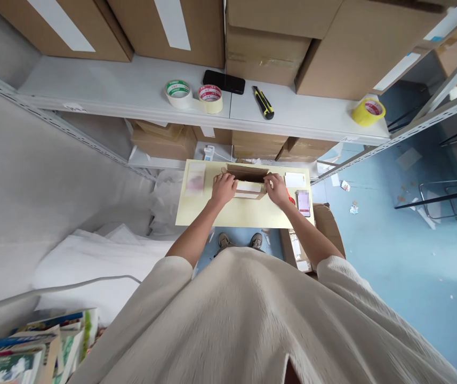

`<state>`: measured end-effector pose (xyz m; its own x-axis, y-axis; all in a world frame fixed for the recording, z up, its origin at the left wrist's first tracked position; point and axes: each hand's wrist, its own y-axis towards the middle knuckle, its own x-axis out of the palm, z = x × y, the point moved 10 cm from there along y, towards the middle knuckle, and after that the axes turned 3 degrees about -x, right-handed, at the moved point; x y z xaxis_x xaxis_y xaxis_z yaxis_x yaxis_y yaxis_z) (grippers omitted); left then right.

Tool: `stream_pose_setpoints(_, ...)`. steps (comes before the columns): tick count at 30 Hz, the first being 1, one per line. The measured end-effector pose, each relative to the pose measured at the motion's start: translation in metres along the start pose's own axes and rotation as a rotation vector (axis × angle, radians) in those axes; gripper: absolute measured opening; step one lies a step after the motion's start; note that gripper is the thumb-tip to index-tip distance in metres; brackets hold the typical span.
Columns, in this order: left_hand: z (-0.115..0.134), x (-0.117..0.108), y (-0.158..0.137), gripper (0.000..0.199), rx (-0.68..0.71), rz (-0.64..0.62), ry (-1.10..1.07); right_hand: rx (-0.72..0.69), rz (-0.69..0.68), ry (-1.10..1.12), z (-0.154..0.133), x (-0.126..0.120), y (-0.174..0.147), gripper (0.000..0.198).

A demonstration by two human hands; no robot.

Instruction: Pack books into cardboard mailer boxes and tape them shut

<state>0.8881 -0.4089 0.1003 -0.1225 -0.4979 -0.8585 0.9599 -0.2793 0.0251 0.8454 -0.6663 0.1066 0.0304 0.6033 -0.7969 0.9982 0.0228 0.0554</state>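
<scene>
A small cardboard box (261,196) stands on the pale yellow tabletop (244,217), its top open toward me and a white label on its near side. My left hand (224,188) has its fingers closed over the box's left edge. At the right edge, my right hand (277,189) grips the cardboard with bent fingers. Beside that hand a red object (291,198) is partly hidden by the wrist. A phone with a lit screen (303,203) lies farther right, below a white paper (295,180). The box's inside is dark.
The shelf (132,88) above the table bears tape rolls (178,93), a black phone (224,82), a yellow-black utility knife (263,102), a yellow tape roll (368,112) and large cartons (268,48). An open carton (329,226) sits right of the table; books (16,362) are piled lower left.
</scene>
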Motion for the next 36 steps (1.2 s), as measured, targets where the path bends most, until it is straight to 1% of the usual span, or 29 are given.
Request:
stream_pose_setpoints(1, -0.001, 0.002, 0.001, 0.034, -0.02, -0.017, 0.019, -0.053, -0.048, -0.035, -0.009, 0.002, 0.004, 0.055)
stream_pose_setpoints(3, -0.004, 0.006, 0.001, 0.037, -0.047, -0.049, 0.04, -0.094, -0.13, -0.103, -0.018, 0.008, 0.01, 0.055)
stream_pose_setpoints(6, -0.011, 0.01, -0.007, 0.042, -0.074, -0.098, 0.053, -0.088, -0.231, -0.219, -0.019, 0.017, 0.013, 0.057)
stream_pose_setpoints(9, -0.019, 0.014, -0.018, 0.037, -0.116, -0.141, 0.06, -0.037, -0.309, -0.391, -0.012, 0.025, 0.012, 0.056)
stream_pose_setpoints(11, -0.024, 0.017, -0.024, 0.032, -0.129, -0.171, 0.051, -0.007, -0.359, -0.496, -0.007, 0.028, 0.012, 0.062)
stream_pose_setpoints(13, -0.027, 0.022, -0.029, 0.036, -0.125, -0.225, 0.039, -0.014, -0.422, -0.549, -0.005, 0.034, 0.013, 0.079)
stream_pose_setpoints(15, -0.03, 0.03, -0.033, 0.051, -0.118, -0.288, 0.042, -0.022, -0.48, -0.555, -0.005, 0.04, 0.014, 0.092)
stream_pose_setpoints(17, -0.034, 0.037, -0.037, 0.064, -0.11, -0.328, 0.052, -0.011, -0.501, -0.532, -0.003, 0.043, 0.016, 0.095)
stream_pose_setpoints(19, -0.035, 0.041, -0.039, 0.07, -0.09, -0.324, 0.053, -0.006, -0.497, -0.49, -0.002, 0.045, 0.017, 0.098)
stream_pose_setpoints(21, -0.036, 0.043, -0.04, 0.073, -0.066, -0.292, 0.042, -0.009, -0.51, -0.441, -0.001, 0.049, 0.018, 0.109)
stream_pose_setpoints(23, -0.037, 0.043, -0.04, 0.076, -0.046, -0.255, 0.015, -0.003, -0.539, -0.403, 0.001, 0.055, 0.019, 0.125)
stream_pose_setpoints(26, -0.038, 0.044, -0.036, 0.079, -0.022, -0.228, -0.044, 0.001, -0.565, -0.39, 0.007, 0.063, 0.024, 0.144)
stream_pose_setpoints(28, -0.039, 0.047, -0.032, 0.08, -0.024, -0.24, -0.068, -0.014, -0.574, -0.394, 0.01, 0.068, 0.029, 0.149)
stream_pose_setpoints(33, -0.046, 0.053, -0.026, 0.083, -0.061, -0.297, -0.129, -0.02, -0.633, -0.394, 0.014, 0.076, 0.038, 0.153)
stream_pose_setpoints(36, -0.048, 0.049, -0.025, 0.079, -0.052, -0.258, -0.202, 0.005, -0.664, -0.413, 0.014, 0.077, 0.041, 0.157)
